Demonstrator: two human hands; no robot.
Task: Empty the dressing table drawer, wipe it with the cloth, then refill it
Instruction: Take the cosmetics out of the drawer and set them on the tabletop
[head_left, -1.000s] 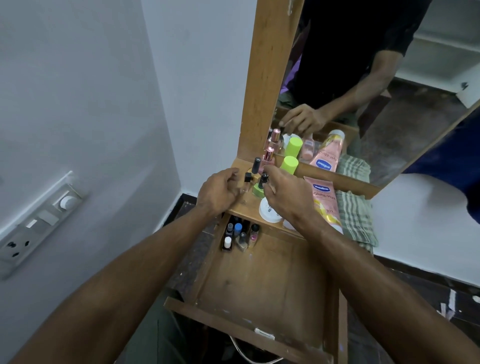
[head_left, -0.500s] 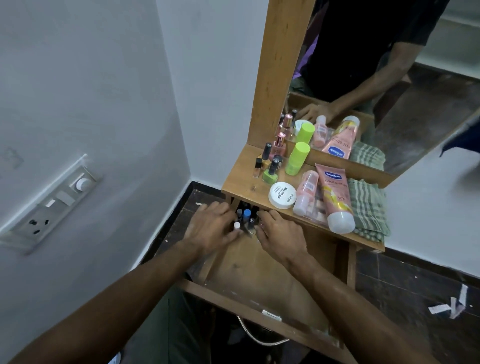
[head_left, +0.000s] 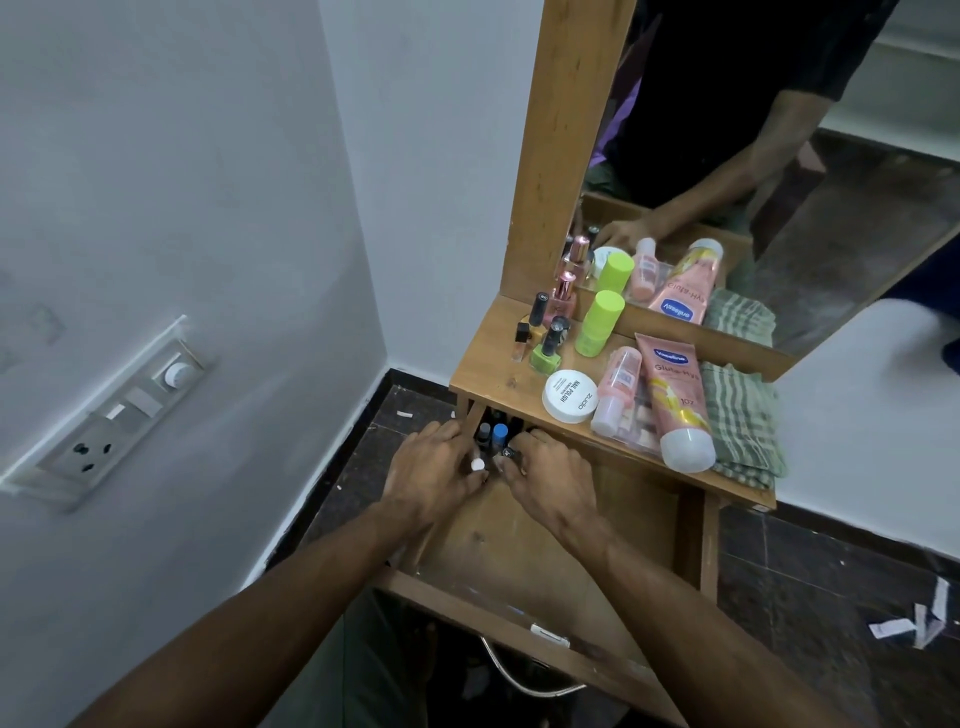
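Observation:
The wooden drawer stands pulled out under the dressing table top. Several small nail polish bottles stand in its far left corner. My left hand pinches a white-capped bottle there. My right hand grips a dark-capped bottle beside it. A green checked cloth lies folded at the table top's right end. The rest of the drawer floor is bare wood.
On the table top stand nail polishes, a lime-green bottle, a white jar, a small pink bottle and a pink lotion tube. A mirror rises behind. A wall with a switch panel is at left.
Both hands came down from the table top into the drawer's far left corner and closed on small bottles there. The view shifted slightly.

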